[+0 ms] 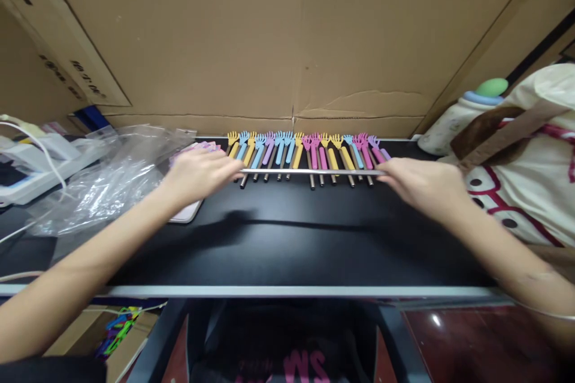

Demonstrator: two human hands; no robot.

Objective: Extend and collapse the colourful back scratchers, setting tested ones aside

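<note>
A thin metal rod [309, 172] is stretched level between my two hands, raised above the black table, where its shadow falls. My left hand [204, 172] is closed round its left end, and my right hand [420, 182] grips the right end. Both ends are hidden inside the fingers. Behind the rod lie several back scratchers [279, 146] in a row, with hand-shaped heads in yellow, blue, purple and pink and dark metal shafts pointing toward me. A pale flat object like a phone [187, 213] lies partly under my left forearm.
Clear plastic bags [112, 173] and a white power strip [49, 161] with cables lie at left. A cream bag [534, 161] and a white bottle [451, 122] stand at right. Cardboard [269, 42] walls the back. Below the table edge [309, 291], a box [85, 329] holds colourful plastic pieces.
</note>
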